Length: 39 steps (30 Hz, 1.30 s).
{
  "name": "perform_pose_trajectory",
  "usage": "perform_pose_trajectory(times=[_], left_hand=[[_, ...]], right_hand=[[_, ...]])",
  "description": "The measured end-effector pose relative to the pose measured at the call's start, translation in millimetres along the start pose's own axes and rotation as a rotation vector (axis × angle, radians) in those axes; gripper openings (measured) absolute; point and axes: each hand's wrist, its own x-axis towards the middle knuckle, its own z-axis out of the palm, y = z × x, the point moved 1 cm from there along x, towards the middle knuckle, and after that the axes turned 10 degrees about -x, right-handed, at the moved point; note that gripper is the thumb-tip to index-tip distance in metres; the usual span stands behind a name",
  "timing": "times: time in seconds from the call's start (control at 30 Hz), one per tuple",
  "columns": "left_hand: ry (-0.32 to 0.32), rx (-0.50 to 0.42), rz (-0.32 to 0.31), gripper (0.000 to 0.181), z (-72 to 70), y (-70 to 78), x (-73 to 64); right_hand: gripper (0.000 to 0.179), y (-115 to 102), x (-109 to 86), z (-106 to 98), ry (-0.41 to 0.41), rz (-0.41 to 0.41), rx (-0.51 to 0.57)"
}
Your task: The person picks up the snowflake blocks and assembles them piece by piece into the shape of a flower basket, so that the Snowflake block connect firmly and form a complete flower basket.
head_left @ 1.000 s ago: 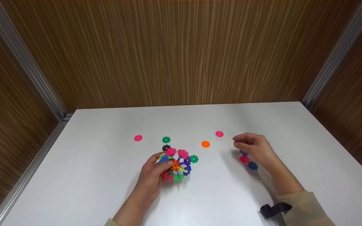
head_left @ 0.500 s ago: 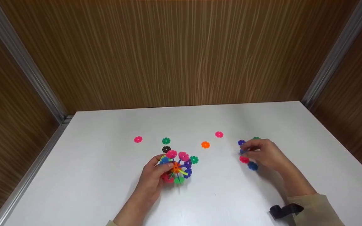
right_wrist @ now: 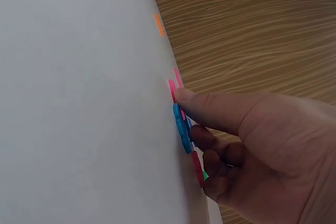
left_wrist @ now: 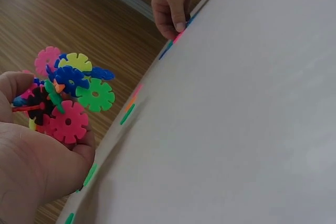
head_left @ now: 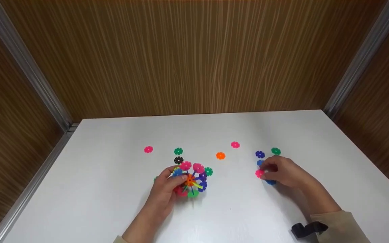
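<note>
My left hand (head_left: 163, 190) grips a round cluster of interlocking plastic snowflake discs (head_left: 190, 180), with the thumb on an orange disc at its front. The left wrist view shows its pink, green, blue and yellow discs (left_wrist: 95, 95) fanning outward. On the right, my right hand (head_left: 285, 172) pinches a loose pink snowflake disc (head_left: 259, 173) at the tabletop. In the right wrist view the thumb presses that pink disc (right_wrist: 172, 88), beside a blue disc (right_wrist: 181, 128). Part of another blue disc (head_left: 270, 182) shows under the hand.
Around the right hand lie a blue disc (head_left: 260, 162), a dark blue disc (head_left: 260, 154) and a green disc (head_left: 276, 151). Farther left are orange (head_left: 220, 155), pink (head_left: 235, 144), black (head_left: 178, 160) and green (head_left: 178, 151) discs. Wood-grain panels (head_left: 194, 57) enclose the white table (head_left: 89, 162).
My right hand has come down and toward me from above the blue discs onto the pink disc, which has shifted slightly left. The left hand keeps its hold on the cluster, almost still.
</note>
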Motion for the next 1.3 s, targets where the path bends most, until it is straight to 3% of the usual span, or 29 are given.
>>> perform_pose_trajectory(times=[0.23, 0.37, 0.53, 0.67, 0.8, 1.1, 1.3], left_hand=[[0.009, -0.020, 0.003, 0.049, 0.7, 0.7, -0.9], [0.011, -0.032, 0.003, 0.049, 1.8, 0.7, -1.0], [-0.002, -0.058, 0.009, 0.048, 2.9, 2.3, -2.0], [-0.032, -0.074, 0.022, 0.048, 4.7, 2.6, -5.3], [-0.059, -0.067, 0.019, 0.052, 9.1, 0.3, -9.2], [-0.035, -0.033, -0.005, 0.054, 13.9, -2.2, -9.3], [-0.019, -0.024, -0.005, 0.058, 12.2, -1.9, -9.6]], right_hand=[[0.021, -5.3, -1.5, 2.9, 0.006, -0.007, 0.008], [0.019, -19.0, -3.2, 4.8, 0.028, -0.031, 0.022], [0.014, -70.3, -6.5, 12.5, 0.071, -0.158, 0.198], [0.022, -119.7, -7.3, 29.5, -0.017, -0.277, 0.429], [0.024, -148.0, -8.2, 45.1, -0.053, -0.326, 0.516], [0.021, -156.4, -9.2, 52.2, 0.065, -0.281, 0.509], [0.022, -158.0, -8.9, 53.6, 0.118, -0.292, 0.493]])
